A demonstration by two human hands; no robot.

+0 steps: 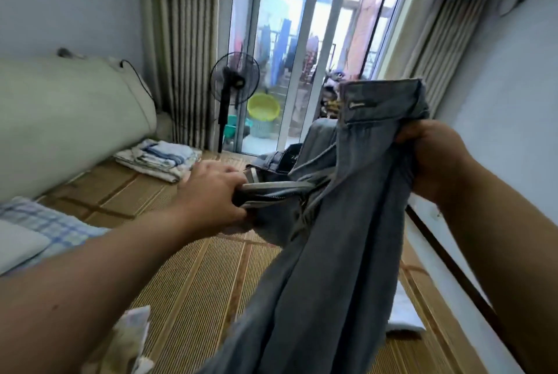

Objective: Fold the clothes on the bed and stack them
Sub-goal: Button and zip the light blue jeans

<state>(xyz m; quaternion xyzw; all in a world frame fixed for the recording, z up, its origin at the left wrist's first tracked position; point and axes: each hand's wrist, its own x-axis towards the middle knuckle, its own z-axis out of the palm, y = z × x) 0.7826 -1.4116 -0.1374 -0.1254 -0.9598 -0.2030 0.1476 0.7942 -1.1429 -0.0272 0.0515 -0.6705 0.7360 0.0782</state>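
Grey-blue jeans [332, 252] are held up over the bed mat [196, 268], legs hanging; the fly edge is gripped by the left hand [211, 195], the waist bunched in the right hand [431, 156]. Denim is judged heavy yet limp, best taken at the waistband corners

Grey-blue jeans [326, 252], tan striped mat [193, 277], yellow basin [263, 106] (blue-white checked pillowcase [51, 228]).
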